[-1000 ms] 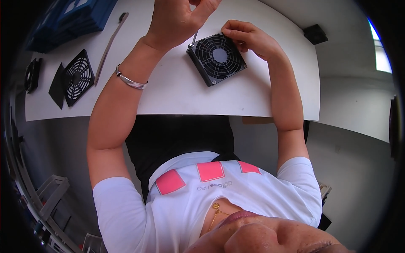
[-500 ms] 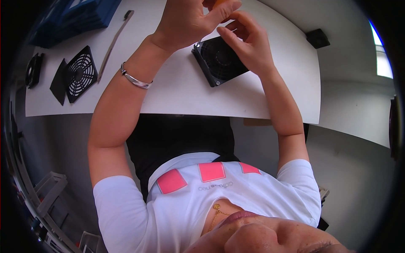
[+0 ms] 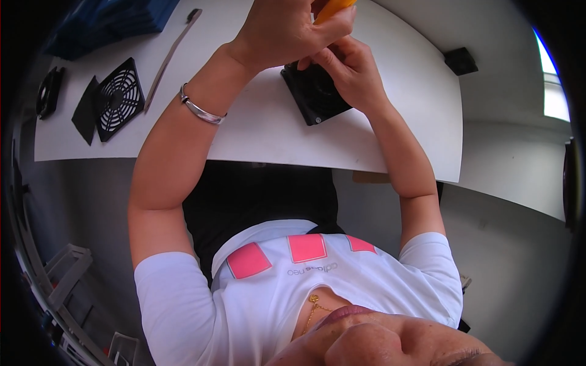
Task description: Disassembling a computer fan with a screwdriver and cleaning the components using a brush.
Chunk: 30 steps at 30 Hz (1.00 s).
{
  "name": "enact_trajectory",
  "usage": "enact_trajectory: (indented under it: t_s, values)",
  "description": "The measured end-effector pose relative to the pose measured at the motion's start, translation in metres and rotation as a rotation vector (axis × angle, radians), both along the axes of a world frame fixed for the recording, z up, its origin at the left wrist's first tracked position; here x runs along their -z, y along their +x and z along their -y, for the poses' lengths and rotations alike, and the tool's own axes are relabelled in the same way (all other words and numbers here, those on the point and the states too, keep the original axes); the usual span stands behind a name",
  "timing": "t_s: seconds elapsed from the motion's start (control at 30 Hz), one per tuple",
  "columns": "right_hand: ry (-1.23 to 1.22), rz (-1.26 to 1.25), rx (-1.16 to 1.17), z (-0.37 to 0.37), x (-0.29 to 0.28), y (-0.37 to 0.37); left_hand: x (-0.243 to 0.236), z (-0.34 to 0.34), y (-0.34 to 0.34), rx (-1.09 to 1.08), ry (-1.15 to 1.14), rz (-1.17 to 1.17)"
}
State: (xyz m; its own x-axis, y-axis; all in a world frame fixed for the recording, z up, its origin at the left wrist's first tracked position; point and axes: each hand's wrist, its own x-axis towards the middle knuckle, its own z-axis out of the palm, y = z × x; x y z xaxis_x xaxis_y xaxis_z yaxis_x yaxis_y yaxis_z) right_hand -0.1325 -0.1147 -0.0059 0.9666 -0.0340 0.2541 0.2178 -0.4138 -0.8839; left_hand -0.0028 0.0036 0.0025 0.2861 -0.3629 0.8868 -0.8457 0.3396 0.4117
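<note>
My left hand (image 3: 293, 30) is closed around the orange handle of a screwdriver (image 3: 334, 8), above the far side of a square black fan (image 3: 317, 97). The tool's shaft and tip are hidden behind the hand. Flat on the white table (image 3: 256, 134) lies the fan, with a screw showing at its near corner. My right hand (image 3: 354, 73) rests over the fan's right side, its thumb and fingers drawn together by the far left corner. What those fingertips pinch, if anything, is too hidden to make out.
To the left lie a round-slotted black fan grille (image 3: 119, 100), a thin dark square sheet (image 3: 85, 113) and another black fan part (image 3: 50, 93). A long-handled brush (image 3: 171, 58) lies beyond them. Blue bins (image 3: 116, 24) stand at the far left. A wheeled rack (image 3: 70, 274) is left of the table.
My right hand has shifted slightly left, its fingertips now at the fan's far left corner. My left hand has moved a little right and nearer, and more of the orange handle shows.
</note>
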Motion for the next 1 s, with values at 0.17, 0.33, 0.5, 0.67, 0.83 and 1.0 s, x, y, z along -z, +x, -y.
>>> enact_trajectory:
  t_s: [0.17,0.33,0.5,0.67,0.83,1.0]
  values:
    - [-0.108,-0.006,0.071,-0.003,0.002,0.001,0.000,-0.001,0.006,0.000,-0.019,0.050]
    - [-0.090,-0.035,0.102,0.001,-0.001,0.003,0.001,0.001,0.004,-0.015,-0.059,0.024]
    - [-0.202,0.015,-0.094,0.015,-0.006,0.014,0.000,0.001,0.014,0.037,-0.114,0.008]
    - [0.018,-0.027,-0.144,0.025,0.009,0.015,-0.002,-0.001,0.006,0.059,-0.105,-0.084]
    - [0.001,-0.054,-0.161,0.028,0.011,0.015,-0.008,-0.001,0.000,0.077,-0.066,-0.079]
    - [0.059,-0.017,-0.197,0.022,0.010,0.014,-0.013,-0.007,0.000,0.099,0.033,-0.079]
